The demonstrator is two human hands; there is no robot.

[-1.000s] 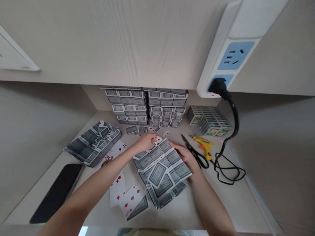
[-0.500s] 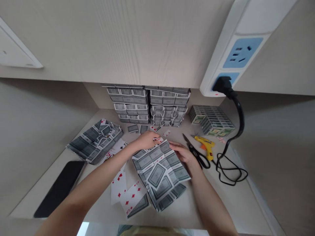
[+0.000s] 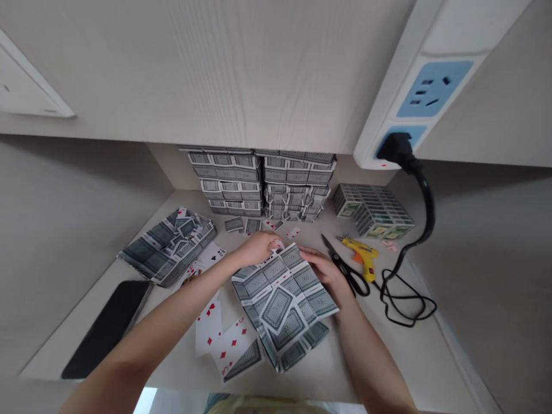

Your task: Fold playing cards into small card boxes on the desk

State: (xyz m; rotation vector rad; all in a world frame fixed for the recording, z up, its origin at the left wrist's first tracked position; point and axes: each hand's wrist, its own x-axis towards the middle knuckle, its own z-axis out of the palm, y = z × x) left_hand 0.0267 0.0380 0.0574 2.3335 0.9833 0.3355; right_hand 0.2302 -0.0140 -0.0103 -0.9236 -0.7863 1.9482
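A panel of folded playing cards (image 3: pixel 284 305), grey backs up, lies on the desk in front of me. My left hand (image 3: pixel 257 248) is curled on its far left corner, fingers pinched around a small red-and-white card piece at the edge. My right hand (image 3: pixel 321 265) rests on the panel's far right edge with fingers bent over it. Loose face-up red cards (image 3: pixel 219 339) lie just left of the panel.
Stacks of folded card blocks (image 3: pixel 263 184) stand at the back wall, another card panel (image 3: pixel 170 247) lies left, card boxes (image 3: pixel 373 211) right. Scissors (image 3: pixel 347 270), a yellow glue gun (image 3: pixel 362 256) with black cord (image 3: pixel 405 299), and a dark phone (image 3: pixel 106 328) lie nearby. A power strip (image 3: pixel 425 86) hangs above.
Both hands stay at the panel's far edge; the fingers shifted slightly and the panel moved a little. The view drifted a bit.
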